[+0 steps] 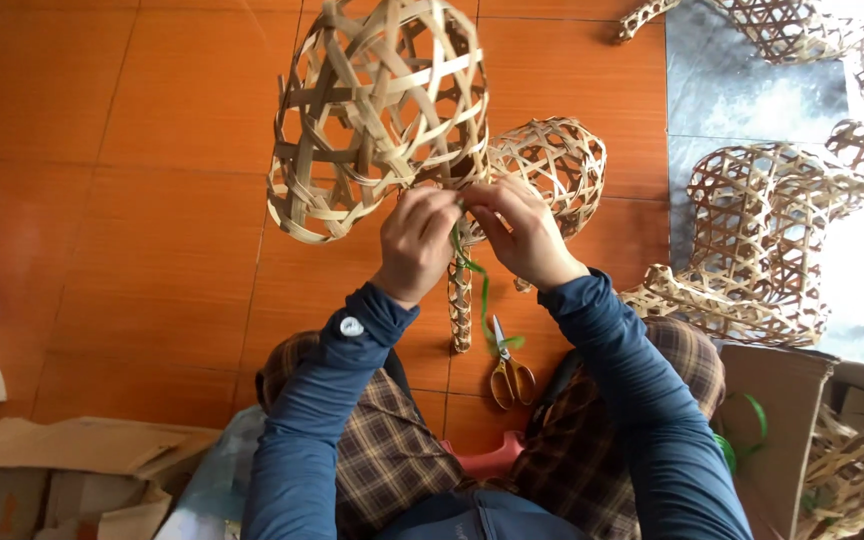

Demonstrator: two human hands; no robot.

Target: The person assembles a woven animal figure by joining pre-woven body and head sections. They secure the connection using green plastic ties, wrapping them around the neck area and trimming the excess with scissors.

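Woven bamboo form (377, 110) — an open-lattice, basket-like shape — is being held up in front of a seated person, above an orange tiled floor (152, 150). Both hands are meeting just below the form, where it narrows to a woven stem (461, 300). The left hand (417, 240) and right hand (522, 232) are pinching a thin green ribbon (472, 270) with their fingertips, pressed close together against the lattice. The ribbon is trailing down below the form, toward yellow-handled scissors (510, 368) lying on the floor.

The form is looking light and springy, yet its thin strips could likely crack or snag — the stem or a crossing of strips seems the safest place to grip.

A smaller woven piece (552, 165) is touching the form on the right. Further right, more woven forms (762, 240) are resting together. Below those, an open cardboard box (767, 420) is holding bamboo pieces and a loop of green ribbon.
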